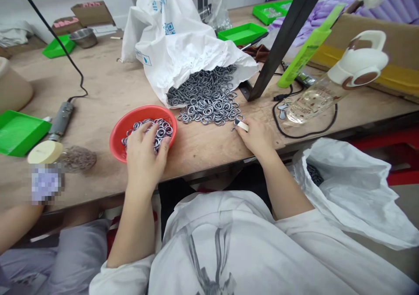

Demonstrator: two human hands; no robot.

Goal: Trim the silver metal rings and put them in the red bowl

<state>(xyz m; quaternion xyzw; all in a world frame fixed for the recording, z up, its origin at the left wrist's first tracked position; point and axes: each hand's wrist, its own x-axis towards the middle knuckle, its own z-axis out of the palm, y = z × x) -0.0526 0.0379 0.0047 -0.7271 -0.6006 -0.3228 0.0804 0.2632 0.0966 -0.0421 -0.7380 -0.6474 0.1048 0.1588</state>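
1. White shirt (pixel 265 247): loose, creased, fills near middle.
2. Grey print (pixel 214 258) on shirt front: long thin strips running down to a darker, jagged patch at near edge.
3. Left sleeve (pixel 122 276): white, wrinkled, ends around elbow.
4. Right sleeve (pixel 306 227): white, wide, ends around elbow, spreads to near right.
5. Black trousers (pixel 173 199): partly visible, far side of shirt.
6. Left hand (pixel 142 151) and forearm: bare.
7. Right hand (pixel 257 135): white band (pixel 242 125) at finger; tape or cover, unclear.
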